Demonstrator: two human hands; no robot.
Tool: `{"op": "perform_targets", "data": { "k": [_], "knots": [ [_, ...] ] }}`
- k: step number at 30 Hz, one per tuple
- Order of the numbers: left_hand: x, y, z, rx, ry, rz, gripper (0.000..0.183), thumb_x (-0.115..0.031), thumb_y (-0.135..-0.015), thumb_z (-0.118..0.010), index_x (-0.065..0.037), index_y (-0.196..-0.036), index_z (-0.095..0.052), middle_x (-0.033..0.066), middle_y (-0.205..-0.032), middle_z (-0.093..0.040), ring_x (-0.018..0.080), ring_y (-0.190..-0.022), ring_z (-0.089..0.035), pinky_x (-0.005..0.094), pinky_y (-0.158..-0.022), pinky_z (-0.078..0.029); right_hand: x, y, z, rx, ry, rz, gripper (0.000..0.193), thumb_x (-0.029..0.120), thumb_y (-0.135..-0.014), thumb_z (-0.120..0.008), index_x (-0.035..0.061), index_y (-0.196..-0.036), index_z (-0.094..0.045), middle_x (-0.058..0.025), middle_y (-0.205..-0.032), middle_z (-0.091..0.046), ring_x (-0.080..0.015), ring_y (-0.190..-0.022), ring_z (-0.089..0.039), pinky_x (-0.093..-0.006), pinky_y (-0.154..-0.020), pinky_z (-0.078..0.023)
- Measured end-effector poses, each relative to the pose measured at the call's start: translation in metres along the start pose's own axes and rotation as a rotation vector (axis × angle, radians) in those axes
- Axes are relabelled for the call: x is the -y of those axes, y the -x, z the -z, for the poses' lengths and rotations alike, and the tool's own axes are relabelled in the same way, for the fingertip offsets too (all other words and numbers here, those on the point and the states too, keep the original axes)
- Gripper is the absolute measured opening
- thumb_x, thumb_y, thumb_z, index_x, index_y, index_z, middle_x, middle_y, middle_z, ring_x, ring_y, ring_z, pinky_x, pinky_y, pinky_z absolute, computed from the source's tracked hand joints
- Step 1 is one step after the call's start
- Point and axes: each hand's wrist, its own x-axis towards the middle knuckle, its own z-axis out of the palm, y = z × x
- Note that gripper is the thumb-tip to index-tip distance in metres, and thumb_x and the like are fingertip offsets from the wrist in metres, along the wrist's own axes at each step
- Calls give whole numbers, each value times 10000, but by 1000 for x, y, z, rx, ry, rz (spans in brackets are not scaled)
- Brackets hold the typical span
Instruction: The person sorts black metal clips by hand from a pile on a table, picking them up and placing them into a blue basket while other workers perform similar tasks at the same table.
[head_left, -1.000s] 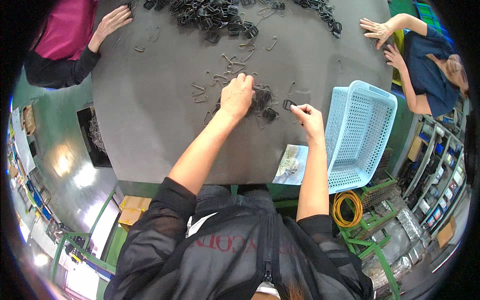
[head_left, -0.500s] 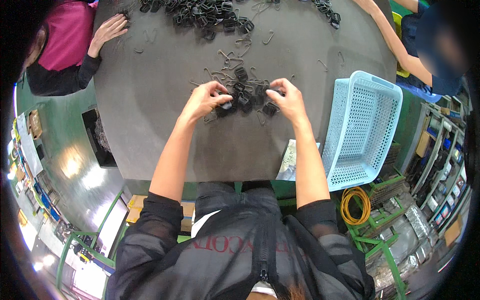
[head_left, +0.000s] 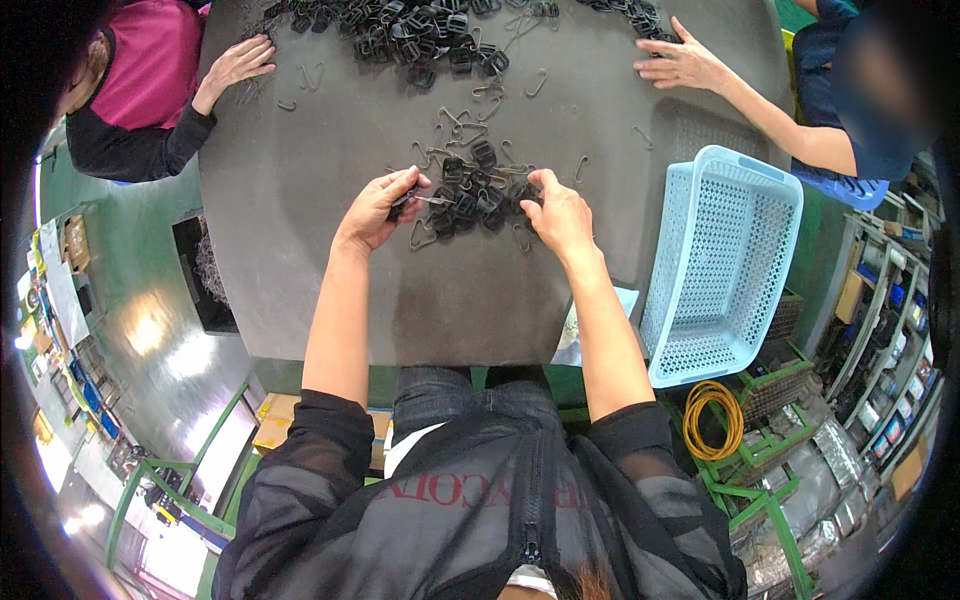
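Left hand (head_left: 375,212): fingers clamped on a black buckle (head_left: 403,208)
Right hand (head_left: 562,215): thumb and finger apart, by the near pile (head_left: 487,202)
Basket (head_left: 672,250): blue, over on the right

gry tbl (head_left: 300,270) w/ blk buckle piles (head_left: 461,58), loose wire hooks (head_left: 538,83)

My left hand (head_left: 378,212) pinched a hook (head_left: 434,200) beside the buckles (head_left: 487,200); my right hand (head_left: 562,215) curled at their edge, basket (head_left: 655,300) nearby!
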Motion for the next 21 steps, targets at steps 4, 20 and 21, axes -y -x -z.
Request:
{"op": "perform_targets", "data": {
  "k": [4, 20, 21],
  "knots": [
    [6, -8, -25, -281, -469, -23, 208, -249, -901, -574, -51, -917, -638, -53, -699, -516, 39, -564, -400, 194, -491, -302, -7, -9, -2, 112, 184, 38, 305, 192, -765, -679, 92, -1013, -531, -145, -857, -660, -345, -820, -637, -447, -704, -489],
    [0, 21, -40, -135, -164, -14, 224, -255, -910, -560, -43, -948, -621, -34, -655, -481, 55, -573, -411, 197, -493, -305, -4, -6, 6, 88, 15, -158, 253, 243, -715, -729, 104, -883, -601, -115, -814, -671, -305, -807, -645, -429, -694, -491],
    [0, 26, -42, -124, -118, -33, 227, -258, -914, -553, -43, -951, -612, -30, -659, -479, 58, -577, -413, 199, -492, -309, -6, -2, 11, 86, -87, -174, 196, 232, -698, -736, 98, -797, -632, -78, -800, -675, -259, -806, -645, -401, -688, -489]
  ]
}}
